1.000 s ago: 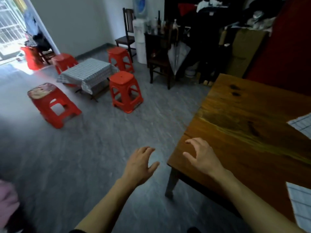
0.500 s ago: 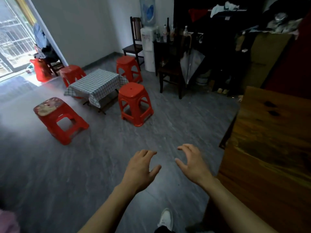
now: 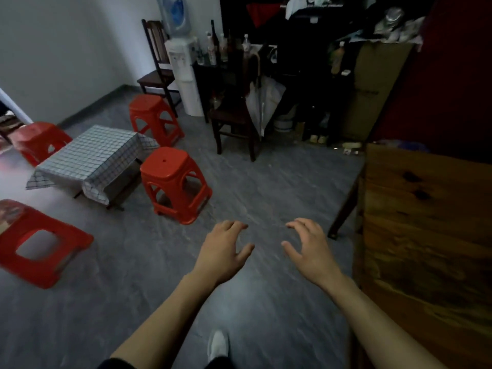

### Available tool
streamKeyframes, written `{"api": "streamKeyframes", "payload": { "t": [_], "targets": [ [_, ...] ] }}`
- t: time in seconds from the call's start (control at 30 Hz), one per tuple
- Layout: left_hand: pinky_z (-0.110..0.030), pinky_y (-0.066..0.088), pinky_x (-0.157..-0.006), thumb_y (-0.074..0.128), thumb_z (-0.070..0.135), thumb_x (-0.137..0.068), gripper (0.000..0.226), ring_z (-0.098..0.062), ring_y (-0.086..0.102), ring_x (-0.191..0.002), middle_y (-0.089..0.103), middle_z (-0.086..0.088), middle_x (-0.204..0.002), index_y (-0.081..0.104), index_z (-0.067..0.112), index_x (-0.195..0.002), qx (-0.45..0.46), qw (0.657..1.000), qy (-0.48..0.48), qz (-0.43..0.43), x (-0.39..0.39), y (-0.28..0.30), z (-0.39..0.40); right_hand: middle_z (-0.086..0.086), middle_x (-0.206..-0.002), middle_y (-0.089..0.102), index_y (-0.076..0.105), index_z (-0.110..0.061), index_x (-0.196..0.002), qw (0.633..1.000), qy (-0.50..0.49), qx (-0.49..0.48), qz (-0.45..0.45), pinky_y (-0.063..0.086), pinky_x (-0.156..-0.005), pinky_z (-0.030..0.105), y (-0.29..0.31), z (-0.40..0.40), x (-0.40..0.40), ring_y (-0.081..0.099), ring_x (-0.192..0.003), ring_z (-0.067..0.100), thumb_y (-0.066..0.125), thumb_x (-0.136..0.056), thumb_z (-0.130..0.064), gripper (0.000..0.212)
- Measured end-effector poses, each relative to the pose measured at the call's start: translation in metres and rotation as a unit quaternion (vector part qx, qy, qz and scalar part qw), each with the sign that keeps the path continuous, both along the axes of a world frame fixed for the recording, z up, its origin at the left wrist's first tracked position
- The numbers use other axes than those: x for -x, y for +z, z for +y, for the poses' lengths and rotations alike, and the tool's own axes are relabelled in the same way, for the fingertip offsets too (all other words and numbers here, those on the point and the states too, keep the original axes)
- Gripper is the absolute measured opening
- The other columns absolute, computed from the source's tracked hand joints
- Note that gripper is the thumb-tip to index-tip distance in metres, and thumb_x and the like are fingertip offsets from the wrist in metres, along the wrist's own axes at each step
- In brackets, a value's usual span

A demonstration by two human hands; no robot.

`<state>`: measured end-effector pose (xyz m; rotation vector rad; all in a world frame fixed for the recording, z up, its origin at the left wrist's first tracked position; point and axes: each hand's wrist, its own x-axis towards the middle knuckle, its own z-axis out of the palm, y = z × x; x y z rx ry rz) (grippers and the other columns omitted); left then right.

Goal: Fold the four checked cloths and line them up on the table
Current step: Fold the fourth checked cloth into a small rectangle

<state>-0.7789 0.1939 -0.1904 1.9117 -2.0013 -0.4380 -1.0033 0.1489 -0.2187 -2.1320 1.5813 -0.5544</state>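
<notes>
Reaching toward another checked cloth
Left hand [image 3: 223,251] and right hand [image 3: 310,249] hang empty, fingers relaxed; checked cloth [image 3: 93,158] far ahead-left, unfolded, still draped

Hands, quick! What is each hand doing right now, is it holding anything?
Left hand: open, fingers loosely curled, holding nothing, out over the floor.
Right hand: open, fingers loosely curled, holding nothing.

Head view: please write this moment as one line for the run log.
left hand: open, empty | right hand: open, empty | both over floor | checked cloth: spread on low table | wooden table: at right
</notes>
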Motion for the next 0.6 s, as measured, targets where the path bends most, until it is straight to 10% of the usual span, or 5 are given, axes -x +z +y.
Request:
{"api": "streamKeyframes", "payload": {
  "t": [0.6],
  "targets": [
    [-0.035,0.045,-0.097,0.059,0.046,-0.092,0.044,-0.019,0.051,-0.115,0.057,0.001,-0.125,0.056,0.021,-0.128,0.048,0.975,-0.205,0.069,-0.021,-0.005,-0.362,-0.006,-0.14,0.044,0.05,-0.028,-0.133,0.972,-0.218,0.001,0.086,0.031,-0.11,0.031,0.032,-0.252,-0.008,0.036,-0.133,0.014,0.059,-0.092,-0.042,0.044]
  ]
}}
